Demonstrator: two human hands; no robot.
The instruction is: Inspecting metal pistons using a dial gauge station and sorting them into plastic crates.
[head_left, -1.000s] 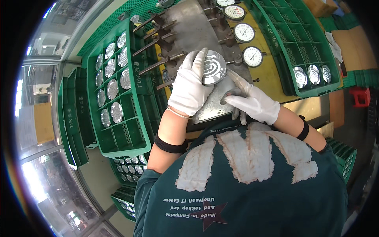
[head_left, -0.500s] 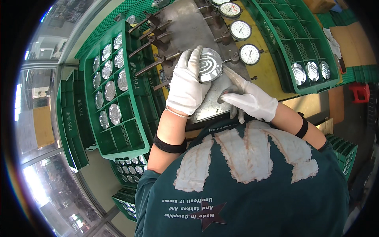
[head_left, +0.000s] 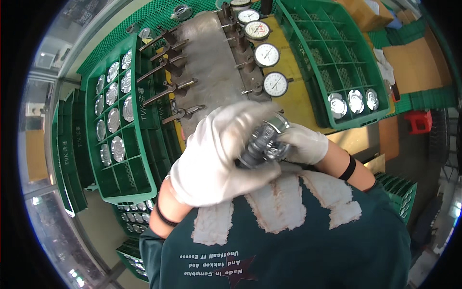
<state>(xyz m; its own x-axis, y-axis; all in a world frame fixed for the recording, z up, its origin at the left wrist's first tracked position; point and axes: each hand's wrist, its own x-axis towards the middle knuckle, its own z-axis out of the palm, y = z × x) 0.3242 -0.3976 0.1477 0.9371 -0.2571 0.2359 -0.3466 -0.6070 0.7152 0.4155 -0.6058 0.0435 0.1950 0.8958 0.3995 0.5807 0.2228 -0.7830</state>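
One right hand (head_left: 308, 143) pinches a shiny part (head_left: 263, 143), likely so it won't fall; the left hand's (head_left: 208, 151) too blurry to tell.

The left hand (head_left: 209, 156) is blurred, partly hiding the shiny metal part (head_left: 264, 140).

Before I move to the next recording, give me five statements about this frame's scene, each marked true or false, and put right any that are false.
1. The silvery metal piece is between the left hand and the right hand. True.
2. Both hands are bare. False: both are gloved in white.
3. The dial gauges line the left side of the metal plate. False: they line its right side.
4. The right-hand green crate holds three round metal pieces in its nearest row. True.
5. The red item is at the picture's left. False: it is at the right.
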